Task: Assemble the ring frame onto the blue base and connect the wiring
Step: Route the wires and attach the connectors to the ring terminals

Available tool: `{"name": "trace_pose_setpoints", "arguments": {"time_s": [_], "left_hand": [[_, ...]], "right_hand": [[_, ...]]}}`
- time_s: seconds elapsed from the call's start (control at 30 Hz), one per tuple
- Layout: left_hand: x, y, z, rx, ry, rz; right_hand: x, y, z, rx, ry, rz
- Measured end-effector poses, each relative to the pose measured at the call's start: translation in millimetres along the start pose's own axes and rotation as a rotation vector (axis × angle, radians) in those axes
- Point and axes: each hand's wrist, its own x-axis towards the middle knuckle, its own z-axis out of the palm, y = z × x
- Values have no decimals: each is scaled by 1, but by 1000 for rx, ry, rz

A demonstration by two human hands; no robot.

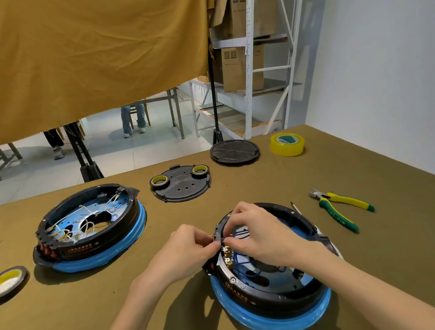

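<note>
Left hand point(191, 246): pinches small connector point(218, 238) at ring frame point(248, 286) rim | Right hand point(254, 229): fingertips pinch same spot | Frame sits on blue base point(281, 320)

Left hand point(191, 246), right hand point(254, 229) fingertips pinched, meeting, forearms converging

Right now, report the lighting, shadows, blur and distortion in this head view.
Head view: even bright light; soft shadows fall toward the camera under the left hand and beside the second assembly; wide-angle bending curves the table edge and the shelving; fingertips on the ring frame look slightly soft; mild sheen on the blue base.
</note>
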Motion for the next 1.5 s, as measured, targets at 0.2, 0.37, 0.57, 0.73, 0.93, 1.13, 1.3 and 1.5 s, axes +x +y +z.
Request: {"name": "trace_pose_setpoints", "arguments": {"time_s": [0.2, 0.37, 0.57, 0.73, 0.93, 1.13, 1.3, 1.5], "left_hand": [[-2, 0, 1, 30, 6, 14], [-4, 0, 1, 16, -1, 10], [-4, 1, 1, 28, -6, -8], [-4, 0, 2, 40, 9, -4], [-8, 3, 6, 89, 13, -6], [-10, 7, 11, 232, 109, -27], [-14, 10, 11, 272, 118, -33], [-16, 13, 7, 208, 85, -5]], "right_hand": [[-7, 2, 6, -78, -92, 21], [-7, 9, 1, -24, -122, 2], [-4, 12, -3, -9, -144, 1], [-2, 10, -2, -42, -146, 3], [-4, 2, 0, -108, -114, 9], [-3, -7, -2, -208, -105, 5], [-2, -10, -3, -223, -103, 9], [2, -15, 1, -279, -84, -33]]}}
